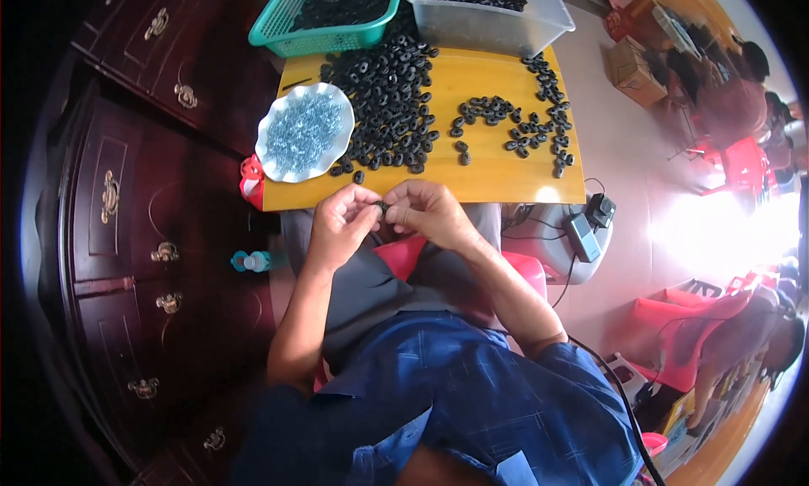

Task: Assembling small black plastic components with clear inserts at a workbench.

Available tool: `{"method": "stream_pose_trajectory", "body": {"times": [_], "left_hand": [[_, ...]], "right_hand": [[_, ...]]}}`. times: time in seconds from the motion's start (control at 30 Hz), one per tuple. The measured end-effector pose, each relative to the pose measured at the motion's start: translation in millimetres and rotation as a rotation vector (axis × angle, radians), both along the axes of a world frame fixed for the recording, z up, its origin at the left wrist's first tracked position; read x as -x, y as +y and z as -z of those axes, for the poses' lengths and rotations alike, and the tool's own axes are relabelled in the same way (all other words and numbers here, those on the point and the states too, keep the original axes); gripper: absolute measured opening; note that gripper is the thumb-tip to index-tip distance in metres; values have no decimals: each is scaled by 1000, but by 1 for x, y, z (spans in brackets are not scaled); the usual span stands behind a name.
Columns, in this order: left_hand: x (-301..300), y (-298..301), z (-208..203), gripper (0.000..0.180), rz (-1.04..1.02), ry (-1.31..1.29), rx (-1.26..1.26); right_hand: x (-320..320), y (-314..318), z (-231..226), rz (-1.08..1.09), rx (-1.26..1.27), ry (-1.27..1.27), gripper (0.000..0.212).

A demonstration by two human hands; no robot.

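My left hand (341, 220) and my right hand (431, 218) meet over my lap, just in front of the table's near edge. Thumbs and fingertips of both are pinched round a small black part (383, 207), mostly covered by the fingers. It resembles the black ring-like pieces heaped on the yellow table (472, 172). That heap of black pieces (392, 107) lies beyond my hands. To its left, a white wavy-rimmed plate (346, 143) holds many small, clear bluish bits. On the right, more black pieces (531, 132) are scattered in loose rows.
A green basket (329, 41) and a clear plastic bin (497, 32), both with black pieces, stand at the far edge. Dark wooden drawers (126, 191) line the left. Cabled devices (583, 237) rest on a stool (552, 263) at right. Other people (733, 107) sit farther right.
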State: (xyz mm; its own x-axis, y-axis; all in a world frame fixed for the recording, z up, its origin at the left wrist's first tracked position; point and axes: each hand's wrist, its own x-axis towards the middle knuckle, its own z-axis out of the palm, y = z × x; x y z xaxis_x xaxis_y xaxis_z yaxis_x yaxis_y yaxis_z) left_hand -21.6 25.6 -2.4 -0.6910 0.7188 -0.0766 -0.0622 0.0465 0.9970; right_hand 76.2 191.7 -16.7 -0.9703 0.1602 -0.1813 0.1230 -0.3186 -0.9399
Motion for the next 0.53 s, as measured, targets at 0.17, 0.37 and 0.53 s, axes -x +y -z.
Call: {"method": "stream_pose_trajectory", "body": {"times": [0.17, 0.37, 0.53], "left_hand": [[-3, 3, -3, 10, -9, 277, 82], [-13, 16, -37, 55, -2, 640, 134], [-13, 32, -39, 59, -21, 1141, 197]], "right_hand": [[-3, 8, 6, -127, 16, -66, 20], [-3, 10, 8, -35, 274, -27, 18], [-1, 8, 13, -4, 461, 72, 18]]}}
